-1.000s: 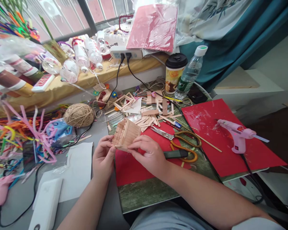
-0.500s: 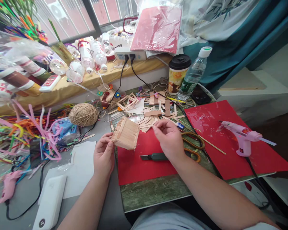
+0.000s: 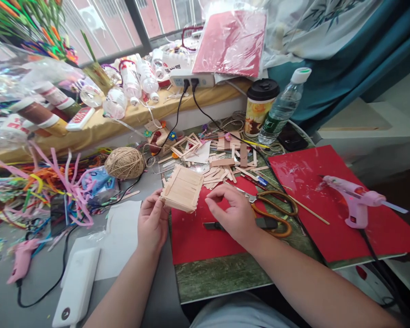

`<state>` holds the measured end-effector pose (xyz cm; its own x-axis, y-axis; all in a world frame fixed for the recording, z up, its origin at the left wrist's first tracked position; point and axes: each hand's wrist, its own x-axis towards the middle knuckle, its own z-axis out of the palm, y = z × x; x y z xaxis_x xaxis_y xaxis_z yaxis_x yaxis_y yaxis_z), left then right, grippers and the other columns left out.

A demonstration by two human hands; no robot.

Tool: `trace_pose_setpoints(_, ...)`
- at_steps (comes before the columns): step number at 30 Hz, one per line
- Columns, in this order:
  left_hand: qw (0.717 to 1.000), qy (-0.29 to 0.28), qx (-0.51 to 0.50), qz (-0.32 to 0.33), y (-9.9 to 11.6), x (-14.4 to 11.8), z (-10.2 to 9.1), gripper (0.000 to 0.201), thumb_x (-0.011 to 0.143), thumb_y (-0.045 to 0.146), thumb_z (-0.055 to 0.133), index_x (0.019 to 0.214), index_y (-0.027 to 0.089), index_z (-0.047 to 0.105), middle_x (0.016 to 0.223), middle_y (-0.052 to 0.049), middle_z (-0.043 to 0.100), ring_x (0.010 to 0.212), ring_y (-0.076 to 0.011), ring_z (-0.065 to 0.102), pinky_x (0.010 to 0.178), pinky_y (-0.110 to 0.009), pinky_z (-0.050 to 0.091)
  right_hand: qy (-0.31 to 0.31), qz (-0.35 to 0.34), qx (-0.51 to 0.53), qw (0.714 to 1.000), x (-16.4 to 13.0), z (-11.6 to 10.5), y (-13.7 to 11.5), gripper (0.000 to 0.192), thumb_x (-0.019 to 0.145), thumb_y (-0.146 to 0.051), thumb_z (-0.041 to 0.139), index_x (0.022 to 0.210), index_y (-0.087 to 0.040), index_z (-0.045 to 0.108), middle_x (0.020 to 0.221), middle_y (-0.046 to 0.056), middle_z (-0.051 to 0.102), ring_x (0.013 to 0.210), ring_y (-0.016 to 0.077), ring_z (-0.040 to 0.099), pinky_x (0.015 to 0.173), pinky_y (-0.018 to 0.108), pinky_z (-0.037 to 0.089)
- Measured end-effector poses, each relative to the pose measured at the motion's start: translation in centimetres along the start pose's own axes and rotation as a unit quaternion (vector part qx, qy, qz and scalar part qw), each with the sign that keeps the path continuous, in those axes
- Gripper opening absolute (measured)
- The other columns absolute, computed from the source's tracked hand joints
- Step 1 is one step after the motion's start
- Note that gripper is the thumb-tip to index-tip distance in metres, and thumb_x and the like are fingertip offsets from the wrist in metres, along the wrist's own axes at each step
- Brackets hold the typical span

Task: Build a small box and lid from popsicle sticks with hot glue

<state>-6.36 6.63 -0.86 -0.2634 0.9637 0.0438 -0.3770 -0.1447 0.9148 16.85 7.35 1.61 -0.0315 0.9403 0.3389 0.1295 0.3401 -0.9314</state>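
My left hand (image 3: 153, 222) grips a small craft-stick box (image 3: 182, 187) by its left side, thumb in front, tilted above a red sheet (image 3: 198, 246). To the right of the box, a short gap away, is my right hand (image 3: 234, 210). Its thumb and forefinger are pinched together, and anything between them is too small to make out. Under that hand lie a utility knife (image 3: 266, 223) and scissors with brown handles (image 3: 289, 202), both partly hidden by it.
A pink glue gun (image 3: 357, 198) rests on a second red sheet (image 3: 304, 168) at right. Loose craft sticks (image 3: 218, 175) spread behind the box. A twine ball (image 3: 125, 163), a white power bank (image 3: 78, 287), a cup (image 3: 259, 111) and a water bottle (image 3: 282, 107) stand around.
My right hand has come left and lower, closer to the box. The box has turned a little in my left hand. The whole view has shifted slightly.
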Motion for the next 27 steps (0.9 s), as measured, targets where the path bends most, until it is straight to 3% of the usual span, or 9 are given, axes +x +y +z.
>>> trace_pose_setpoints(4,1.0,-0.011,-0.008,0.004,0.0,-0.5,0.6,0.013,0.089,0.028,0.077,0.087,0.021,0.067,0.122,-0.003,0.065,0.111,-0.0164,0.065,0.087,-0.025,0.058,-0.093,0.068,-0.024,0.993,-0.9,1.1,0.2,0.017,0.089,-0.033,0.078,0.077,-0.022,0.07,0.074,0.0,0.07,0.068,0.0163,0.063,0.064,0.029,0.049)
trace_pose_setpoints(7,1.0,-0.017,-0.007,0.001,0.0,-0.9,0.9,0.015,0.09,0.029,0.077,0.086,0.022,0.065,0.124,-0.003,0.065,0.117,-0.0187,0.064,0.092,-0.03,0.059,-0.139,0.078,-0.052,0.986,-1.3,1.7,0.6,0.024,0.083,-0.04,0.084,0.076,-0.022,0.07,0.071,0.0,0.068,0.066,0.0164,0.061,0.062,0.029,0.047)
trace_pose_setpoints(10,1.0,-0.025,0.009,-0.003,-0.1,-1.3,1.2,0.016,0.09,0.03,0.076,0.085,0.022,0.063,0.129,-0.004,0.063,0.121,-0.0221,0.063,0.095,-0.036,0.059,-0.095,0.077,-0.047,0.991,-1.3,1.8,0.6,0.024,0.083,-0.039,0.084,0.086,-0.022,0.068,0.079,0.0,0.066,0.07,0.0165,0.059,0.063,0.029,0.047)
trace_pose_setpoints(13,0.999,-0.033,0.03,0.009,-0.1,-1.6,1.2,0.015,0.09,0.03,0.075,0.086,0.023,0.063,0.132,-0.004,0.06,0.12,-0.0219,0.063,0.095,-0.036,0.059,-0.056,0.076,0.029,0.995,-1.2,1.6,0.3,0.021,0.085,-0.036,0.081,0.093,-0.022,0.067,0.086,0.001,0.062,0.074,0.0165,0.059,0.066,0.029,0.049)
trace_pose_setpoints(19,0.995,-0.047,0.071,0.054,-0.1,-1.9,1.0,0.009,0.089,0.028,0.076,0.092,0.024,0.069,0.131,-0.005,0.058,0.125,-0.0211,0.057,0.105,-0.034,0.051,-0.046,0.075,0.157,0.984,-1.0,1.5,0.6,0.017,0.091,-0.039,0.076,0.088,-0.023,0.073,0.093,0.004,0.064,0.087,0.0192,0.062,0.081,0.033,0.053)
trace_pose_setpoints(23,0.988,-0.065,0.109,0.085,0.1,-1.7,0.6,0.014,0.088,0.032,0.077,0.098,0.024,0.075,0.126,-0.008,0.061,0.127,-0.0243,0.056,0.108,-0.037,0.048,-0.049,0.079,0.169,0.981,-0.9,1.4,0.8,0.012,0.091,-0.033,0.077,0.085,-0.023,0.074,0.099,0.005,0.067,0.097,0.0204,0.065,0.092,0.034,0.053)
trace_pose_setpoints(27,0.99,-0.053,0.105,0.08,0.0,-1.4,0.1,0.009,0.085,0.027,0.08,0.093,0.023,0.078,0.111,-0.006,0.066,0.115,-0.0214,0.06,0.106,-0.036,0.047,-0.05,0.053,0.151,0.986,-1.0,1.4,0.8,0.007,0.089,-0.029,0.078,0.086,-0.023,0.075,0.101,0.005,0.069,0.1,0.021,0.067,0.094,0.036,0.053)
